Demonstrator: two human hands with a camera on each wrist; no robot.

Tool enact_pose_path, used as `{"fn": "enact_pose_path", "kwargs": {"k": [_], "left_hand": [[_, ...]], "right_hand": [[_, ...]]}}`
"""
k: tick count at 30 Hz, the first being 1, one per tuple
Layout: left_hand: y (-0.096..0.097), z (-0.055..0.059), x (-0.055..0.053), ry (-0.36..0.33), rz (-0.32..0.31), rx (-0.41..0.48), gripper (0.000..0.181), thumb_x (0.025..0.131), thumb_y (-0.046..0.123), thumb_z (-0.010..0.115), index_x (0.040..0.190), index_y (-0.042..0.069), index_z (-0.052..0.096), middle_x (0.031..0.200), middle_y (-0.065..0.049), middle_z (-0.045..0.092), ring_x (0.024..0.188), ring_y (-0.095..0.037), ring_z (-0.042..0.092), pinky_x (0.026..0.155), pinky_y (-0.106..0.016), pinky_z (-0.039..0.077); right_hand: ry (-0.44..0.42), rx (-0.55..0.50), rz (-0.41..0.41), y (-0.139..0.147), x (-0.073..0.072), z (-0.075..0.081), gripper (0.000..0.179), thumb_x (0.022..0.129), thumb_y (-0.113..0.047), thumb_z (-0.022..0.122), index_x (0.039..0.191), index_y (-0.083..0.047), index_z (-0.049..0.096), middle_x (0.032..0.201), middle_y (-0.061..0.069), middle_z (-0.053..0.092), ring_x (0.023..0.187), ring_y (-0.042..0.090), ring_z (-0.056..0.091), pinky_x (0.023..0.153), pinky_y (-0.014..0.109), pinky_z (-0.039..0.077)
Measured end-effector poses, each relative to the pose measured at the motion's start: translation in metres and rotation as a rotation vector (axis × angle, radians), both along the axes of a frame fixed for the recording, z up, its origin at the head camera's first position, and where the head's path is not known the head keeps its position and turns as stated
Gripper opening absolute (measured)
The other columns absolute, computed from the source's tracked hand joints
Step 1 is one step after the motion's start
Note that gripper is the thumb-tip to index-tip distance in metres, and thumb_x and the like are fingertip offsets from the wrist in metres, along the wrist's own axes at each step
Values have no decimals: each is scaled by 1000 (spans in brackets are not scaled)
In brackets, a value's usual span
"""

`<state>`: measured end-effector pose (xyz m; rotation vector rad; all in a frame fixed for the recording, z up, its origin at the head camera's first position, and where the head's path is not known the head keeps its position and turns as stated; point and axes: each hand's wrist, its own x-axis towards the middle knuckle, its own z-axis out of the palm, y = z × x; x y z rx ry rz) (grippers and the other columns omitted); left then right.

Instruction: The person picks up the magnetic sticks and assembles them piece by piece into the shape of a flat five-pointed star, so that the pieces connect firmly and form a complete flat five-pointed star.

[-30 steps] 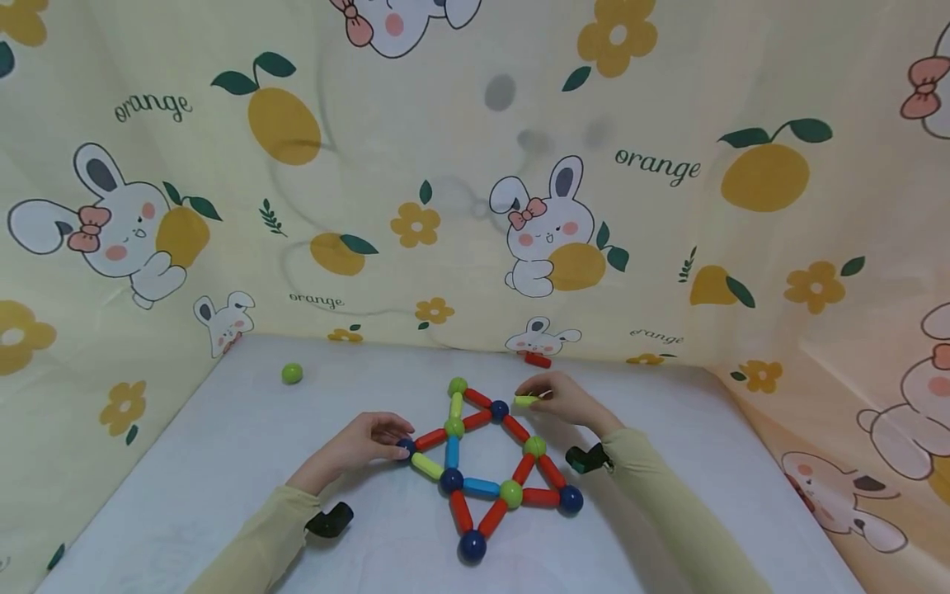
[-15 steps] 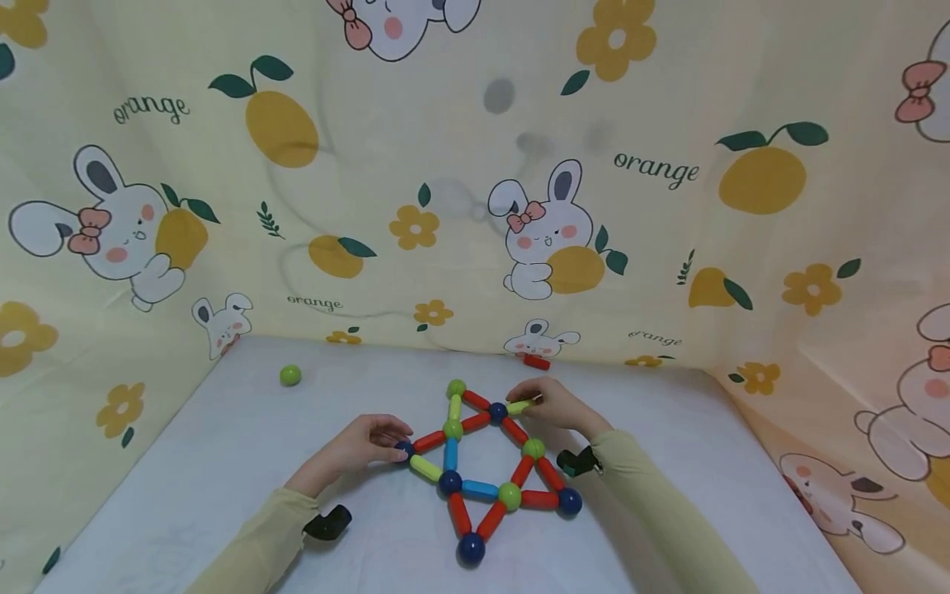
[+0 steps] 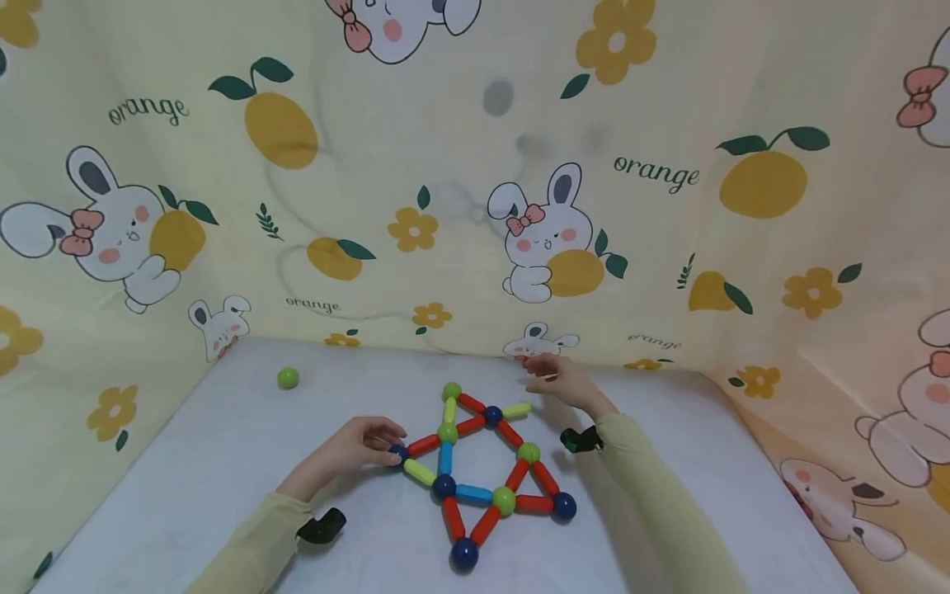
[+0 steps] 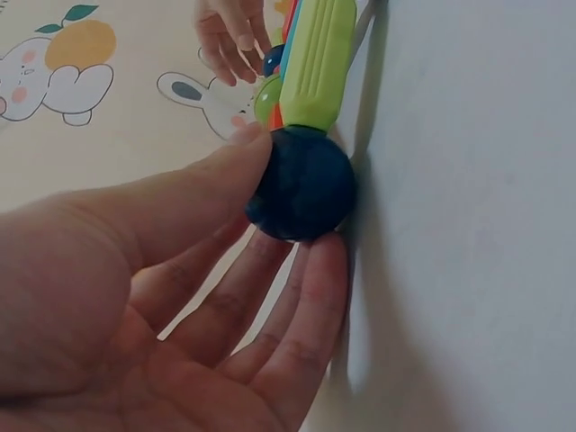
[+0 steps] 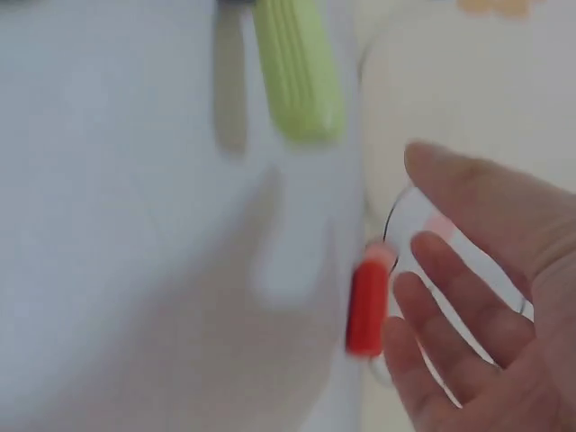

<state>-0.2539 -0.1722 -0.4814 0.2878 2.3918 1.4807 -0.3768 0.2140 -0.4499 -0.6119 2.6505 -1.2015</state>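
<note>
A flat star-like frame of magnetic rods and balls lies on the white table, with red, blue and lime rods (image 3: 420,473) between dark blue and green balls (image 3: 504,501). My left hand (image 3: 359,450) pinches the dark blue ball (image 4: 304,184) at its left corner between thumb and fingers. From the back dark blue ball (image 3: 493,416) a lime rod (image 3: 517,410) sticks out to the right, its far end free. My right hand (image 3: 567,385) holds nothing. Its fingers are spread beside a loose red rod (image 5: 367,309) at the table's back edge.
A loose green ball (image 3: 288,378) lies at the back left of the table. A printed curtain (image 3: 460,247) with rabbits and oranges stands along the back and sides.
My right hand brought the lime rod to the back dark blue ball, let it go there, then moved back toward the loose red rod. The left hand keeps its pinch on the corner ball.
</note>
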Motion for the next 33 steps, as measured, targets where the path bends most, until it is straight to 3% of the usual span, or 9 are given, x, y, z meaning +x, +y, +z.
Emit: {"fn": "enact_pose_path", "kwargs": {"k": [7, 14, 20, 29, 33], "left_hand": [[-7, -1, -2, 6, -32, -2, 40, 81, 14, 77, 117, 7, 63, 105, -3, 67, 97, -22, 62, 88, -41, 51], [-10, 3, -3, -20, -27, 4, 41, 81, 14, 77, 118, 5, 62, 105, -3, 67, 96, -21, 62, 87, -40, 51], [-7, 5, -4, -20, -28, 9, 41, 81, 12, 77, 118, 4, 62, 106, -5, 67, 96, -22, 62, 87, -40, 52], [-7, 1, -4, -10, -52, 11, 42, 81, 14, 78, 118, 3, 61, 107, -6, 67, 97, -22, 62, 87, -39, 52], [-7, 1, -3, -9, -48, 15, 42, 81, 14, 77, 118, 3, 61, 107, -7, 67, 97, -23, 63, 87, -40, 52]], "right_hand": [[40, 41, -161, 10, -17, -16, 40, 89, -7, 66, 128, -4, 58, 130, 13, 55, 122, 32, 46, 102, 50, 39], [65, 31, -263, 8, -27, -23, 34, 90, -3, 63, 123, -7, 61, 127, 12, 57, 120, 31, 49, 99, 46, 42], [46, -7, -295, 5, -27, -24, 33, 90, -1, 62, 123, -5, 60, 126, 14, 55, 115, 33, 51, 97, 47, 44], [6, -24, -307, 0, -30, -26, 35, 90, 1, 61, 124, -3, 58, 127, 16, 54, 114, 34, 49, 98, 46, 44], [3, 3, -319, -3, -33, -27, 35, 88, 3, 62, 123, -3, 59, 123, 16, 55, 111, 33, 50, 97, 45, 44]]}}
